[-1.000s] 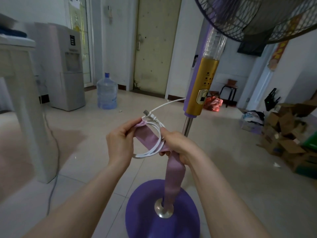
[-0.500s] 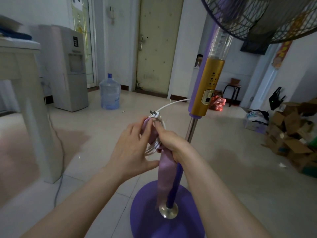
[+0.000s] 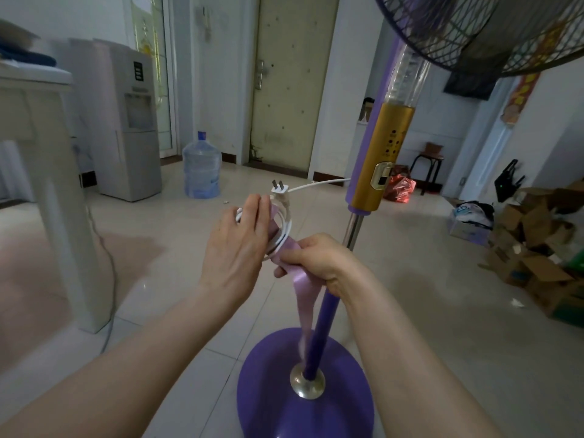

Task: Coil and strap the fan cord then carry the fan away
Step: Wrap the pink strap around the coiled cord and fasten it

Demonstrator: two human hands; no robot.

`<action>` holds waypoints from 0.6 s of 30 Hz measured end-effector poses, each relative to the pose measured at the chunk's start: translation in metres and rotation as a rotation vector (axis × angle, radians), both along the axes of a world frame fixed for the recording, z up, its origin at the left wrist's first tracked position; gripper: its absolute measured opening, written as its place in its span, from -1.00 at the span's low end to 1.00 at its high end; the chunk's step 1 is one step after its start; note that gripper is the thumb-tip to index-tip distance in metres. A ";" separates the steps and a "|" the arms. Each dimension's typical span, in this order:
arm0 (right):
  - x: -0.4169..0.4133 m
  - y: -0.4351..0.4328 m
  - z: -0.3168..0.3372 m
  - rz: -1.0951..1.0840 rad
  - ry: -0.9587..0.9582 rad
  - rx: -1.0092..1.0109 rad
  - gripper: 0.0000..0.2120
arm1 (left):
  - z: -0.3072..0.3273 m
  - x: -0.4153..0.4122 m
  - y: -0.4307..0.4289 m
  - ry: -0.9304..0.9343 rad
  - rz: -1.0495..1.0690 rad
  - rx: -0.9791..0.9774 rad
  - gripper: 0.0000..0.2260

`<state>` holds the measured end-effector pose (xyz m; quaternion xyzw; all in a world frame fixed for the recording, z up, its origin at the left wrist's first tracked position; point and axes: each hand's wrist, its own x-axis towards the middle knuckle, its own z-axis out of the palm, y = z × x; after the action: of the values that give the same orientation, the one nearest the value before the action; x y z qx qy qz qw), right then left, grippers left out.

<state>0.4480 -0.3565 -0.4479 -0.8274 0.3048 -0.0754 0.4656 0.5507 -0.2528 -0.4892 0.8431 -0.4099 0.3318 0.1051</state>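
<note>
White cord (image 3: 282, 222), coiled into a small loop, sits in front of the fan pole (image 3: 352, 230), above the round purple base (image 3: 271, 396) on the tiled floor. The left hand (image 3: 235, 245) is closed around the coil's near side, its plug (image 3: 279, 189) poking up past the fingertips. The right hand (image 3: 319, 260) is closed on a lilac strap (image 3: 300, 289), which passes through the loop and hangs down toward the base. The cord looks light and springy, likely to uncoil if released, so pinch it where the turns bunch. The strap seems soft and slick; pull it snug. The fan (image 3: 480, 30) is probably top-heavy: I would grip the pole below the gold control block (image 3: 380, 159) to carry it.
</note>
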 end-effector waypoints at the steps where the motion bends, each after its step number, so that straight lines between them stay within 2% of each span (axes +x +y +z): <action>1: -0.005 -0.002 0.001 0.014 0.010 -0.033 -0.82 | 0.001 0.003 0.000 -0.004 -0.006 -0.001 -0.22; 4: -0.018 -0.007 0.005 0.083 -0.020 -0.069 -0.85 | 0.000 0.008 0.001 0.004 -0.058 -0.011 -0.24; 7: -0.026 -0.012 0.010 0.133 -0.149 -0.015 -0.82 | -0.007 0.012 0.001 0.054 -0.118 -0.022 -0.28; 13: -0.014 -0.020 0.023 -0.010 -0.456 0.137 -0.79 | -0.009 0.017 0.005 0.015 -0.213 -0.081 -0.38; 18: 0.001 -0.025 0.035 -0.127 -0.469 0.181 -0.60 | -0.007 0.021 0.005 -0.009 -0.253 -0.076 -0.40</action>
<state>0.4495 -0.3814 -0.4125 -0.7215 0.2453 -0.2669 0.5900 0.5721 -0.2483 -0.4964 0.7785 -0.5007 0.3349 0.1763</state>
